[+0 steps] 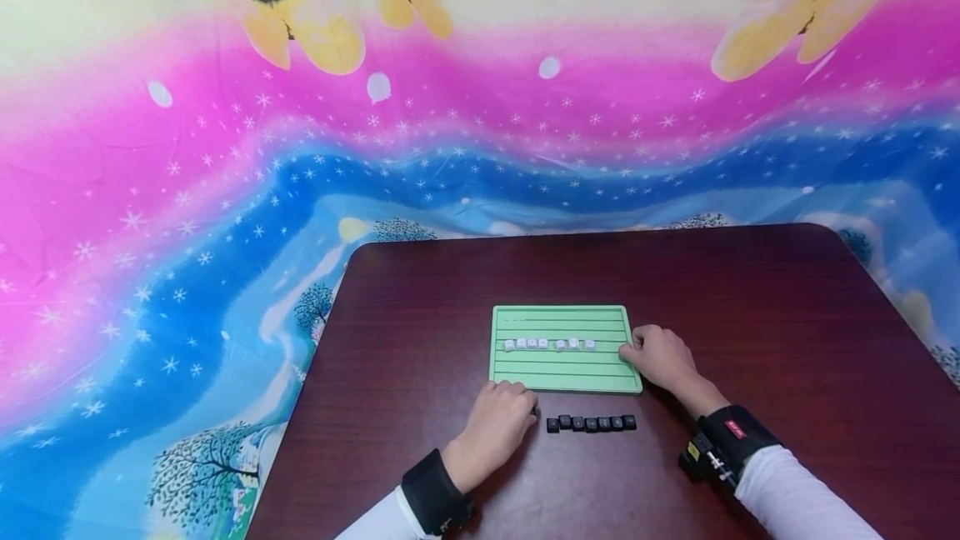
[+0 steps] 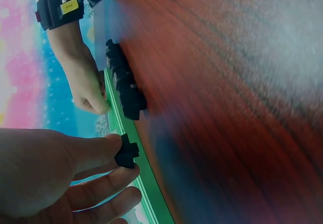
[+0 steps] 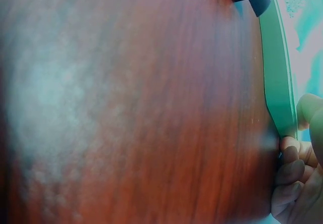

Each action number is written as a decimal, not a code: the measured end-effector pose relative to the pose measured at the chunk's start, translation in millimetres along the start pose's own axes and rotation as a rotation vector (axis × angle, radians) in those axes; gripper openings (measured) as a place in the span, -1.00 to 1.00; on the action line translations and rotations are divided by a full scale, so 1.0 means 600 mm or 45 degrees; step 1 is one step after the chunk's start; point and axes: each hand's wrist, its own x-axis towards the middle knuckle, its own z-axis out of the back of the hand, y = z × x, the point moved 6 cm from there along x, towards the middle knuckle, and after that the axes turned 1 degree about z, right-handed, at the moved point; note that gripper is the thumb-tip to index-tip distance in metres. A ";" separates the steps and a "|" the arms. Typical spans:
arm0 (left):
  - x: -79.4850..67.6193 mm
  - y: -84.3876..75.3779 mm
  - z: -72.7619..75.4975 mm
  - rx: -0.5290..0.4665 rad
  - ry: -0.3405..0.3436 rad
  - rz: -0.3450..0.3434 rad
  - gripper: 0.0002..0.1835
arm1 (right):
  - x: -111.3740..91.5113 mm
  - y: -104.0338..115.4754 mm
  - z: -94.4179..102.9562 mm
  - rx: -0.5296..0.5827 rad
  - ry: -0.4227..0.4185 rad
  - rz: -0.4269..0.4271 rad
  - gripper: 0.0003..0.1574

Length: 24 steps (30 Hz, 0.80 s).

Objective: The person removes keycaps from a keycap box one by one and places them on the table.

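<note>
My left hand (image 1: 501, 419) pinches a small black keycap (image 2: 127, 152) between thumb and forefinger, close to the near left corner of a light green grooved board (image 1: 562, 375). In the head view that keycap is mostly hidden by the hand. Across the board runs a row of several white keycaps (image 1: 532, 344), with small gaps toward its right part. My right hand (image 1: 663, 357) grips the board's right edge, thumb on top and curled fingers against the side. Between the hands, in front of the board, several black keycaps (image 1: 591, 423) form a row on the table.
The dark reddish-brown table (image 1: 427, 298) has rounded far corners. A colourful printed cloth (image 1: 480, 107) hangs behind and to its sides. Each wrist wears a black band; a small device (image 1: 705, 458) is mounted on the right one.
</note>
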 end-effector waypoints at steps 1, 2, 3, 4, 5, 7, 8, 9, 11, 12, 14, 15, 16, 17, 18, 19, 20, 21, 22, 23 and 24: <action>0.000 -0.001 0.000 0.004 0.002 -0.004 -0.88 | 0.000 0.000 0.000 0.003 0.001 0.000 -0.53; -0.001 -0.003 -0.001 0.008 0.002 -0.010 -0.88 | 0.000 0.001 0.000 0.003 0.001 0.000 -0.53; -0.001 -0.004 -0.001 0.015 -0.002 -0.017 -0.87 | 0.000 0.001 0.000 0.007 0.000 0.001 -0.53; -0.001 -0.006 -0.001 0.020 -0.005 -0.024 -0.87 | -0.001 0.001 0.001 0.008 -0.001 0.005 -0.53; -0.002 -0.007 -0.001 0.025 -0.009 -0.030 -0.86 | 0.000 0.001 0.001 0.011 -0.002 0.008 -0.53; -0.003 -0.011 -0.002 0.033 -0.017 -0.043 -0.85 | -0.001 0.001 0.001 0.013 -0.003 0.017 -0.53; -0.003 -0.012 -0.003 0.038 -0.020 -0.051 -0.85 | -0.001 0.002 0.001 0.013 -0.003 0.019 -0.53; -0.003 -0.014 -0.003 0.040 -0.021 -0.056 -0.85 | -0.001 0.002 0.001 0.015 -0.003 0.021 -0.53; -0.004 -0.017 -0.005 0.042 -0.021 -0.068 -0.85 | -0.001 0.002 0.001 0.013 -0.002 0.021 -0.53; -0.004 -0.018 -0.006 0.042 -0.019 -0.072 -0.85 | -0.001 0.002 0.000 0.012 0.000 0.019 -0.53; -0.004 -0.020 -0.007 0.042 -0.014 -0.076 -0.86 | 0.000 0.001 0.000 0.010 0.002 0.012 -0.54; -0.004 -0.020 -0.008 0.043 -0.013 -0.077 -0.86 | 0.000 0.000 0.000 0.010 0.004 0.010 -0.54; -0.004 -0.021 -0.009 0.045 -0.012 -0.077 -0.86 | 0.000 0.000 0.000 0.008 0.003 0.009 -0.54; -0.004 -0.021 -0.010 0.048 -0.011 -0.076 -0.86 | 0.000 0.000 0.000 0.007 0.002 0.010 -0.54; -0.004 -0.021 -0.010 0.050 -0.012 -0.076 -0.86 | 0.000 0.000 0.000 0.007 0.000 0.011 -0.54; -0.004 -0.022 -0.011 0.053 -0.013 -0.077 -0.86 | 0.000 0.000 0.000 0.006 -0.002 0.013 -0.54; -0.003 -0.022 -0.012 0.057 -0.015 -0.078 -0.86 | 0.000 0.000 0.000 0.006 -0.004 0.013 -0.54; -0.003 -0.022 -0.012 0.060 -0.017 -0.079 -0.86 | 0.000 0.000 0.000 0.006 -0.003 0.014 -0.54; -0.004 -0.023 -0.013 0.063 -0.018 -0.082 -0.85 | 0.000 0.000 0.001 0.006 -0.004 0.012 -0.54; -0.004 -0.023 -0.013 0.065 -0.019 -0.083 -0.85 | 0.000 0.001 0.001 0.007 -0.003 0.010 -0.54; -0.004 -0.023 -0.014 0.066 -0.020 -0.085 -0.85 | 0.001 0.000 0.000 0.008 -0.002 0.008 -0.54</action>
